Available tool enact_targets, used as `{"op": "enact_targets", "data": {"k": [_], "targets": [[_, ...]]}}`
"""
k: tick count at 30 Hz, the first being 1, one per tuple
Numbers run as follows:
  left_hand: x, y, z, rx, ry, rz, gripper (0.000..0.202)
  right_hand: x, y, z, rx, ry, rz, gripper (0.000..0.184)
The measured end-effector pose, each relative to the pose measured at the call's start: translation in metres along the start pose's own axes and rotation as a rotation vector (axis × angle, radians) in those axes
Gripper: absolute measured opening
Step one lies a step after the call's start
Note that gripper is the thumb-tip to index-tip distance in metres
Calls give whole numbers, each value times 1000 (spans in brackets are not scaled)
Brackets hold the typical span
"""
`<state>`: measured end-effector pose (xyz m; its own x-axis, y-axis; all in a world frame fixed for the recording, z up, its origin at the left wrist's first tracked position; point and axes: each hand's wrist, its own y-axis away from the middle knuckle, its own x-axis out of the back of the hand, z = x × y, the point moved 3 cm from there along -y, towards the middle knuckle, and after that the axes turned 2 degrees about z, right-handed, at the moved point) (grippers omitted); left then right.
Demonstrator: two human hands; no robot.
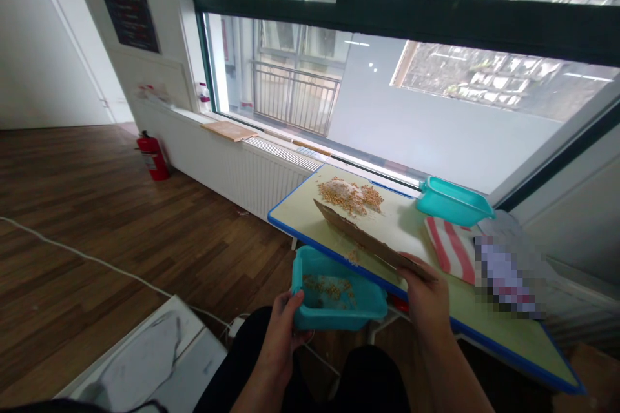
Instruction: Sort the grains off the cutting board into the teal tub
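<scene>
At the near edge of the counter [300, 206], the left hand [283, 322] has fingers closed on a teal basin [339, 319], while over the counter the right hand [427, 290] grips cardboard [368, 242] beside heaped grains [351, 197], apparently for sweeping, which calls for a steady basin

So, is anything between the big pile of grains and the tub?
Yes, the brown cardboard in the right hand slants across the table between the grain pile and the teal tub held by the left hand. Some loose grains lie on the tub's side of it.
</scene>
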<state>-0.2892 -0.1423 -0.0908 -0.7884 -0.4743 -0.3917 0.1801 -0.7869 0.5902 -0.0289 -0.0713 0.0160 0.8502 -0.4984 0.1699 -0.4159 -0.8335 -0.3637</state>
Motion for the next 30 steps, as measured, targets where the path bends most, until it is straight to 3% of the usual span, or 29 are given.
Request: {"op": "enact_targets", "data": {"k": [19, 30], "targets": [[10, -4, 16, -53, -20, 51, 46, -1, 13, -10, -61, -88, -71, 17], [-3, -1, 0, -12, -19, 8, 46, 2, 28, -15, -117, -116, -60, 21]]}}
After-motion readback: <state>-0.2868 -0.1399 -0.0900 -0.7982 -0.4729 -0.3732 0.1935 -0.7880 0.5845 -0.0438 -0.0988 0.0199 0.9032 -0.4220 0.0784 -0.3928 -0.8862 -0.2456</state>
